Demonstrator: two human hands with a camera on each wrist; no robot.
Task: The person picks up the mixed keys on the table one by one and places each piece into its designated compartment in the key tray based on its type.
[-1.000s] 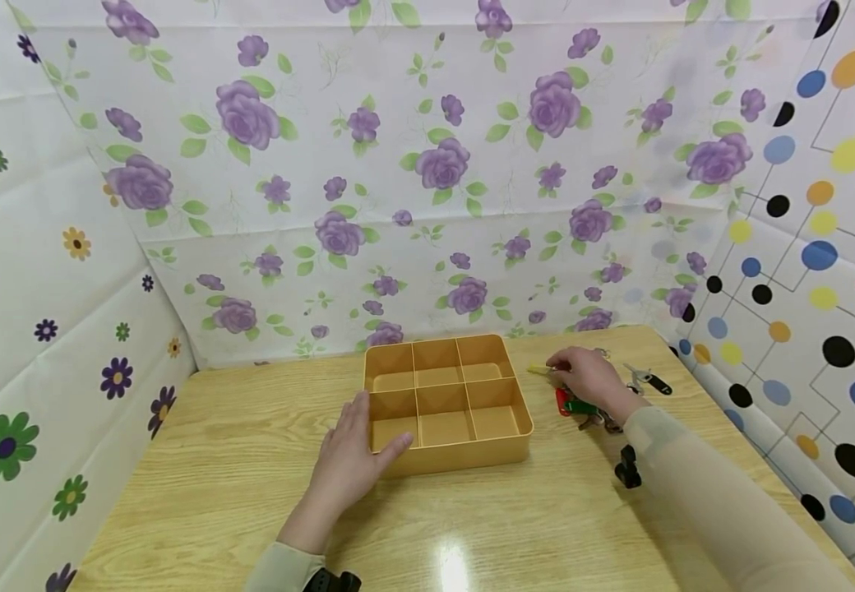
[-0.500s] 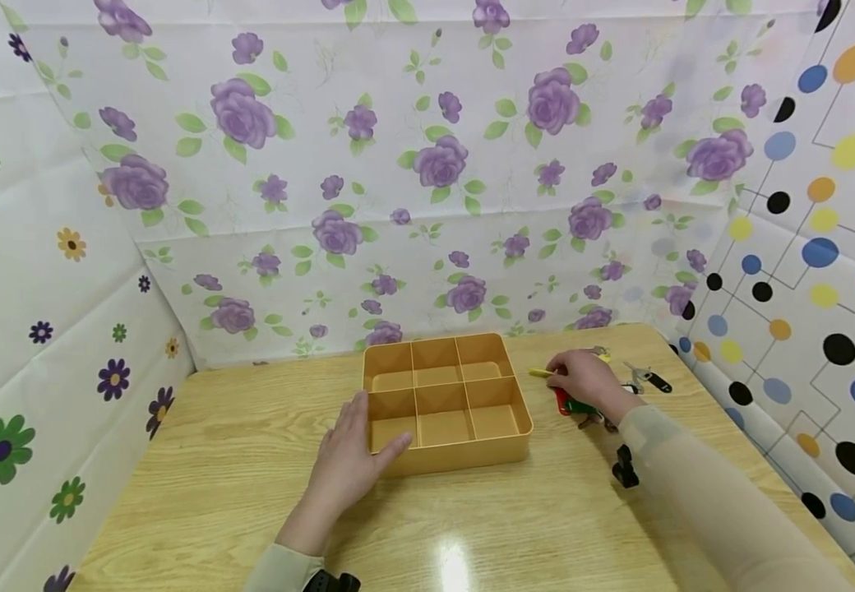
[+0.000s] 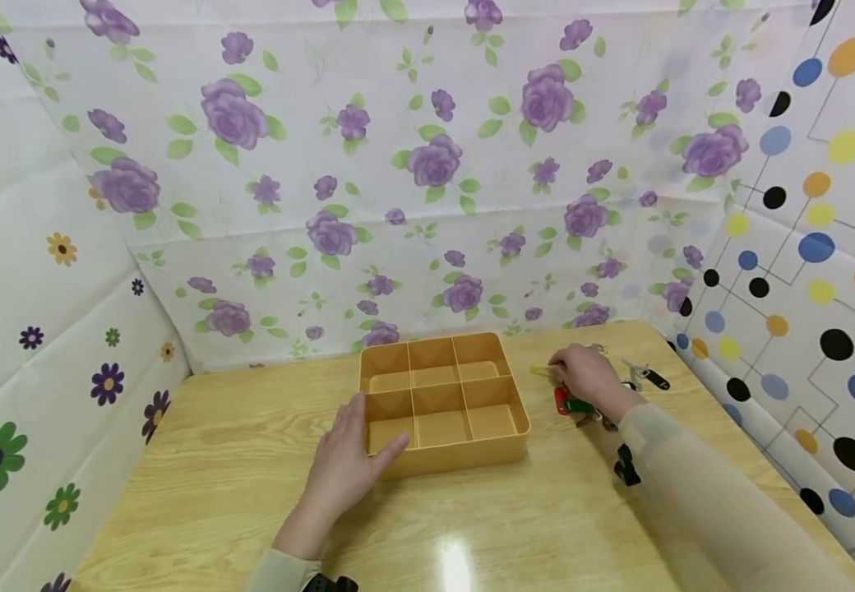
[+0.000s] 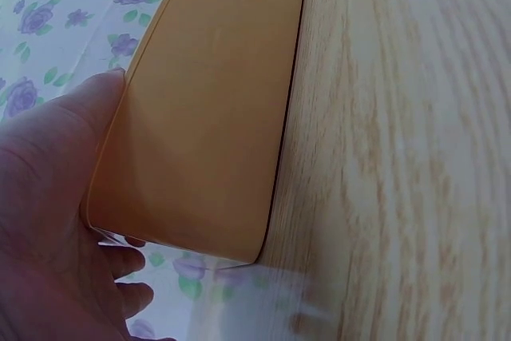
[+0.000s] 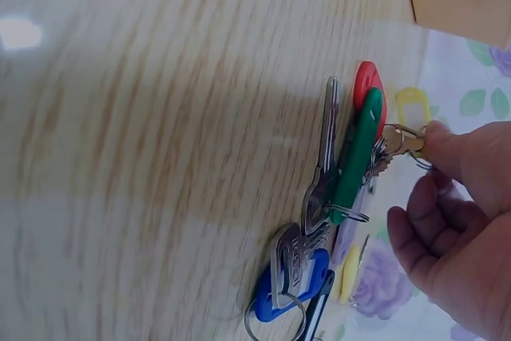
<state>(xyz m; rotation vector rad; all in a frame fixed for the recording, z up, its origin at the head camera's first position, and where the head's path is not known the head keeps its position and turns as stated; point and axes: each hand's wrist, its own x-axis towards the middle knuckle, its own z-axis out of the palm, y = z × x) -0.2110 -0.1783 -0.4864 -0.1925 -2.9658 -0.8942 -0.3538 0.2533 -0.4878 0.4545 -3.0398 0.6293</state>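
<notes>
My left hand (image 3: 342,460) rests at the near left corner of a tan box (image 3: 453,456) with several compartments. Its thumb lies over the front rim, and its fingers extend along the left wall. To the right of the box, my right hand (image 3: 586,374) pinches a key with a yellow tag (image 3: 542,370) by its ring end. In the right wrist view the yellow tag (image 5: 413,105) sits beyond the thumb, close to a brass-coloured key (image 5: 399,140). Beside that hand lie keys with a red tag (image 5: 366,77), a green tag (image 5: 357,157) and a blue tag (image 5: 267,293).
A key with a black tag (image 3: 649,376) lies further right on the wooden table (image 3: 516,526). Another yellow tag (image 5: 350,273) and a lilac tag (image 5: 345,237) show in the right wrist view. Flowered cloth (image 3: 435,205) hangs behind the table; a dotted cloth (image 3: 805,329) stands at the right.
The head view has shifted slightly. My right hand stays at the keys with small finger movements, and the yellow tag turns a little. The left hand keeps its place at the box.
</notes>
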